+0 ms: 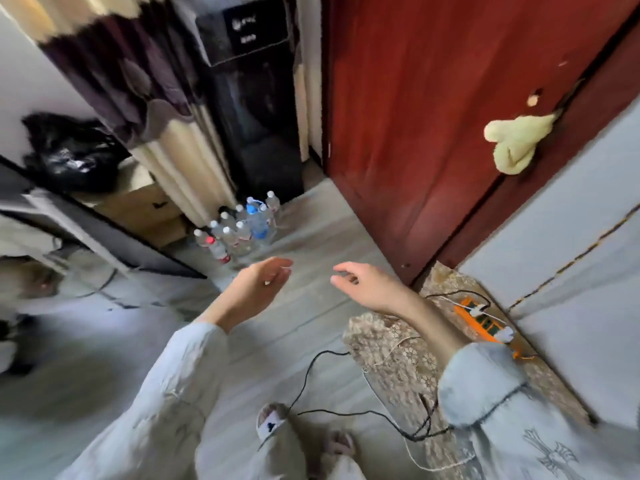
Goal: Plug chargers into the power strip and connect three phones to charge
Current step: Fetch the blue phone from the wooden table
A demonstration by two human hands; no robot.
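Observation:
An orange power strip (485, 320) lies on a patterned beige cloth (398, 355) at the right, near the wall. Two white chargers (477, 310) (505, 333) sit plugged into it. A black cable (311, 372) and a white cable (391, 351) run from the cloth across the floor. My left hand (259, 282) and my right hand (363, 285) hang in the air above the floor, fingers relaxed, holding nothing. No phone shows in the head view.
Several water bottles (239, 226) stand on the floor ahead, beside a black dispenser (256, 98) and a curtain (145, 98). A red wooden door (433, 116) with a yellow cloth (516, 140) rises at the right. My slippered feet (273, 420) are below.

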